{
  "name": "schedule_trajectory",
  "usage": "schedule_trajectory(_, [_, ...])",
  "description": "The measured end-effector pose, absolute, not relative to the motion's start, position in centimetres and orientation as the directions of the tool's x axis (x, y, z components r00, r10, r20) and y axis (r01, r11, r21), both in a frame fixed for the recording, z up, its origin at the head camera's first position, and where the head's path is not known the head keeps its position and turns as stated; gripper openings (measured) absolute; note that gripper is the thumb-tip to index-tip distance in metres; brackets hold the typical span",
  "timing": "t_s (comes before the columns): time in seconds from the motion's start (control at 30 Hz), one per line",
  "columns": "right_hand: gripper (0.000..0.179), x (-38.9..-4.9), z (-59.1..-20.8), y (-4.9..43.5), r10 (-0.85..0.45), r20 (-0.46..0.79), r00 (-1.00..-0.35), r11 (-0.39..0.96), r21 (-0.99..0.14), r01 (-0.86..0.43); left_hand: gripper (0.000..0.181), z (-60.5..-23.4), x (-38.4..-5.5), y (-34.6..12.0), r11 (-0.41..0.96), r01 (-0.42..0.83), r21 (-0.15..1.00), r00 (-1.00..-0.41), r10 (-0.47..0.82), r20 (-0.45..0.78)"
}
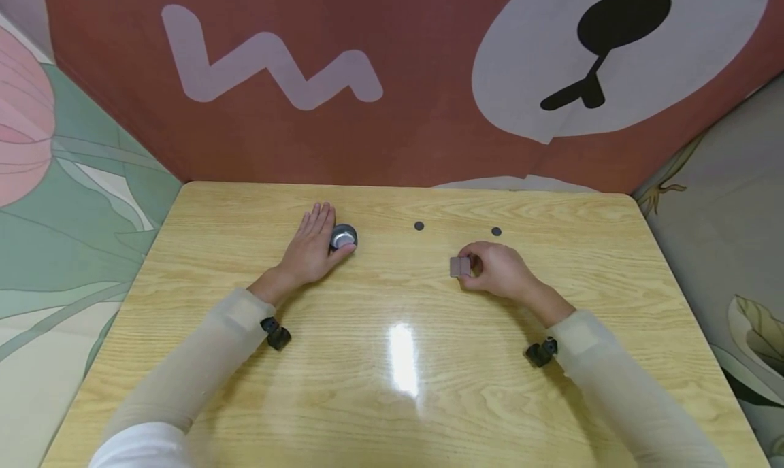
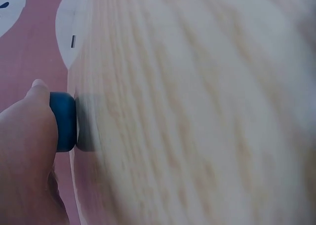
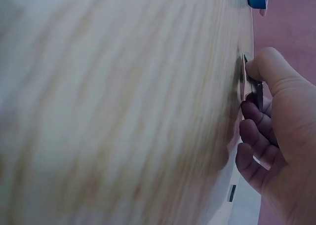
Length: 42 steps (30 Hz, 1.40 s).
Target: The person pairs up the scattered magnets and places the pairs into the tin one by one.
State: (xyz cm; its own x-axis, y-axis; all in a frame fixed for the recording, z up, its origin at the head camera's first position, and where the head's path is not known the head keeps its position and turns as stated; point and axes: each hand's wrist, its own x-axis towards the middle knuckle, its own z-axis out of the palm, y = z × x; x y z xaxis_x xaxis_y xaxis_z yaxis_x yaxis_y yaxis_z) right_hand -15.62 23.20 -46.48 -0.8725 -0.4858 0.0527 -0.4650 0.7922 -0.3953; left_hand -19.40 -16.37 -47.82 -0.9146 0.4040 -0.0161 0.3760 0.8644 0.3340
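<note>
Grey piece [image 1: 455, 267]: over the desk [image 1: 343, 400], right of centre
Axis: outline nearly square from above; dividing line runs near to far
Look: small, matt, two-panelled
Right hand [image 1: 501, 269]: curled, thumb and finger pinching the piece
Left hand [image 1: 308, 253]: fingers straight, thumb apart, beside round tin [image 1: 344, 235]

No text, label, brand or number can be read in any of the views. The nearest thing to a sign is the thick, pale pinkish zigzag stroke [image 1: 266, 46] printed on the reddish-brown backdrop [image 1: 416, 141]; it recalls a loose letter but cannot be read as one. The black oval with a forked line [image 1: 625, 19], on the backdrop's pale, rounded patch [image 1: 520, 60], is drawing, not lettering.
</note>
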Motion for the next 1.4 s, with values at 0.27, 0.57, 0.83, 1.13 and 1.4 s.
schedule_trajectory(0.27, [0.040, -15.8, -46.1, 23.3, -0.499, 0.070, -0.864, 0.792, -0.369, -0.487, 0.093, -47.8, -19.4, -16.4, 0.859, 0.380, 0.343, -0.912, 0.409, -0.012])
schedule_trajectory(0.57, [0.040, -16.6, -44.9, 23.0, -0.501, 0.072, -0.862, 0.781, -0.393, -0.486, 0.093, -47.5, -19.2, -16.3, 0.858, 0.371, 0.355, -0.914, 0.406, -0.024])
schedule_trajectory(0.83, [0.039, -17.5, -43.6, 22.2, -0.504, 0.099, -0.858, 0.776, -0.385, -0.500, 0.092, -47.3, -19.2, -16.1, 0.866, 0.356, 0.352, -0.917, 0.396, -0.044])
schedule_trajectory(1.13, [0.037, -18.5, -42.8, 20.9, -0.502, 0.117, -0.857, 0.761, -0.410, -0.502, 0.092, -47.5, -19.2, -16.0, 0.862, 0.365, 0.351, -0.916, 0.400, -0.032])
schedule_trajectory(1.4, [0.035, -19.4, -42.4, 19.5, -0.504, 0.148, -0.851, 0.749, -0.415, -0.516, 0.092, -47.5, -19.3, -16.1, 0.866, 0.359, 0.348, -0.918, 0.396, -0.036])
